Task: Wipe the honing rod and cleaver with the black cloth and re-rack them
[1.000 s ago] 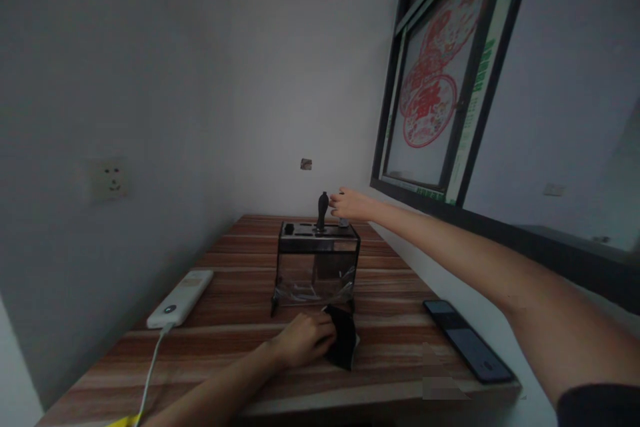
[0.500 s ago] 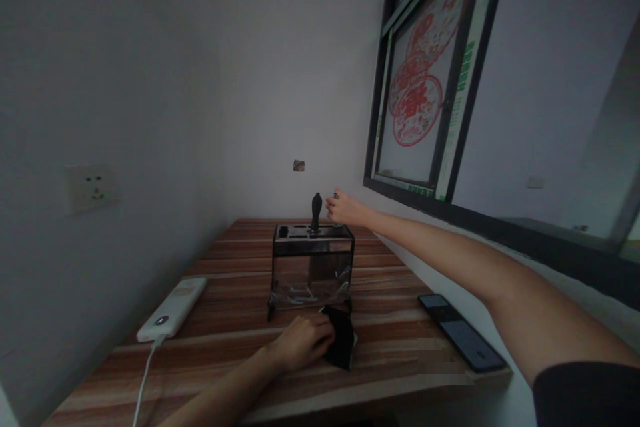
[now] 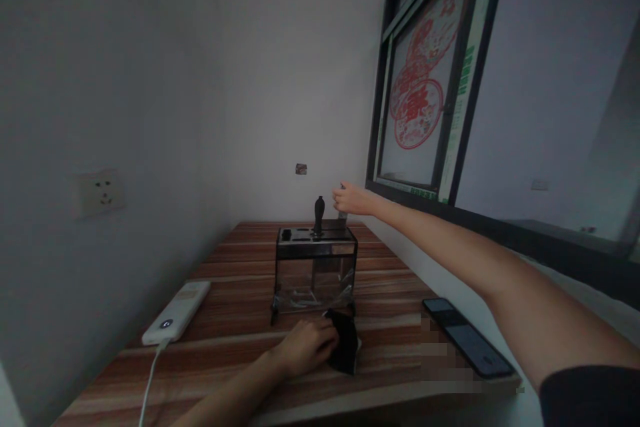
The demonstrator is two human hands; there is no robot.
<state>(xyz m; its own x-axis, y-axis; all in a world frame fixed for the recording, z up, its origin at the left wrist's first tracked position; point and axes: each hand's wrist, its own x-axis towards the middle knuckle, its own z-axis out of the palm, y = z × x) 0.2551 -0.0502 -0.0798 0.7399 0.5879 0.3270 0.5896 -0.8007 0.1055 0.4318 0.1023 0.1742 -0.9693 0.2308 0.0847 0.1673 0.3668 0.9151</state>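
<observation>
A knife rack (image 3: pixel 316 250) with a black frame and see-through front stands mid-table. A black handle (image 3: pixel 319 215) sticks upright from its top. My right hand (image 3: pixel 350 199) is closed above the rack's back right corner, around what looks like a knife handle. Under the fist shows a grey metal bit, and a dark flat blade (image 3: pixel 334 224) reaches down to the rack top; the grip itself is mostly hidden. In front of the rack, my left hand (image 3: pixel 309 345) has its fingers curled on the left edge of a black cloth (image 3: pixel 345 345) lying on the table.
At the left lies a white power bank (image 3: pixel 177 312) with a white cable. A phone (image 3: pixel 467 337) lies near the table's right edge. Walls bound the wooden table (image 3: pixel 240 320) at left and back; a dark-framed window (image 3: pixel 420 80) is at the right.
My right hand has risen slightly above the rack, and more of the dark blade shows under it. My left hand stays on the cloth. The whole view has shifted slightly.
</observation>
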